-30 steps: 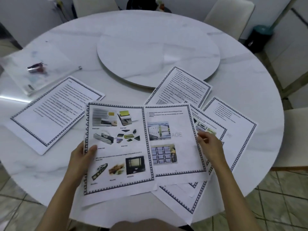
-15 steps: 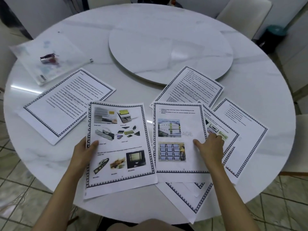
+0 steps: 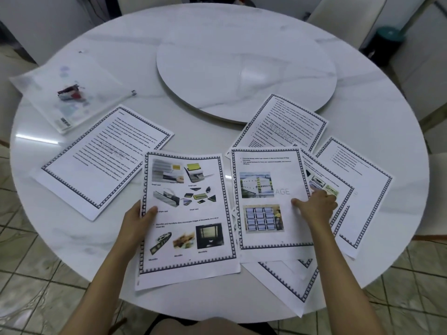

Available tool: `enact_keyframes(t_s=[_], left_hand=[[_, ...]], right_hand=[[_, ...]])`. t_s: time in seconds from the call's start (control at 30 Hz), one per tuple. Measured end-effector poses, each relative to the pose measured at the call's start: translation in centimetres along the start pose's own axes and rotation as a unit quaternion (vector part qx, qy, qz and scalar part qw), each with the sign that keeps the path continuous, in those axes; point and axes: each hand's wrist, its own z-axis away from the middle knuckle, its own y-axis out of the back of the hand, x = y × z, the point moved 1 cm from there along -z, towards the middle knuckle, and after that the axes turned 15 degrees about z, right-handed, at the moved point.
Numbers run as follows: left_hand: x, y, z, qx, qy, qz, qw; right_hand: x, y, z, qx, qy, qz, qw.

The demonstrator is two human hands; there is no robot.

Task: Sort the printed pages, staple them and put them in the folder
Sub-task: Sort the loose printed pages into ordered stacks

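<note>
Clearly the job is at its sorting stage: the printed pages lie loose and fanned over the near half of the round bench (image 3: 362, 76), none stapled as far as I can see, and the clear folder (image 3: 79, 107) sits flat at the far left, apparently with a small dark thing, perhaps the stapler (image 3: 70, 92), on it. Stapling and filing are all left. The left hand (image 3: 137, 223) pinches the left edge of the picture page (image 3: 188, 213), thumb on top, other fingers hidden beneath. The right hand (image 3: 316, 206) rests on the right edge of the page with two photos (image 3: 268, 197), fingers curled, thumb stretched flat across the paper; whether it grips the sheet I cannot tell
</note>
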Motion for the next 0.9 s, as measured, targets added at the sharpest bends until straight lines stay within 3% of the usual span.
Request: enact_keyframes(t_s=[0.9], left_hand=[[0.1,0.7,-1.8,-0.072,0.021,-0.038,0.996]], right_hand=[[-0.4,-0.5,0.6,0.001,-0.033,-0.042,0.999]])
